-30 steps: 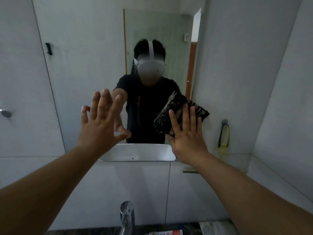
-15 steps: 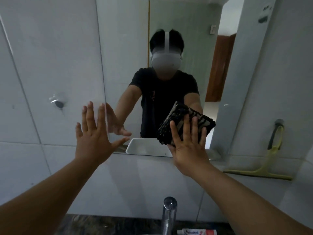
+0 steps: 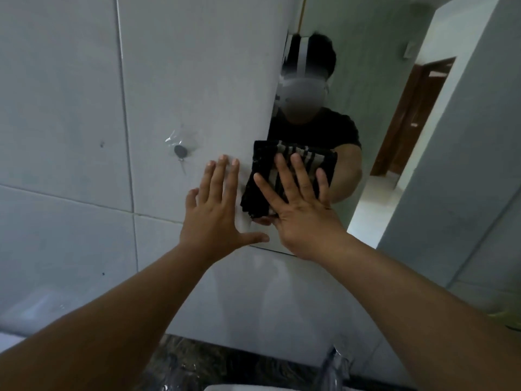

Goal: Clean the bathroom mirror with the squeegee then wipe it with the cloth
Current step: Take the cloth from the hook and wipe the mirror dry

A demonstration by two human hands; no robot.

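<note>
Right hand [image 3: 303, 213] was spread flat, pressing the folded black striped cloth [image 3: 287, 176] (looked nubby) against the mirror [image 3: 394, 114] near its lower-left corner; left hand [image 3: 217, 213] open, empty, on smooth tile [image 3: 70, 108].

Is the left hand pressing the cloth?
No, the left hand lies flat on the wall tile; the right hand presses the striped cloth.

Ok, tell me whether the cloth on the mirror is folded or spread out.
Folded. The black striped cloth is a compact, thick pad with stacked edges at its lower left, pressed flat against the mirror under the right hand.
</note>
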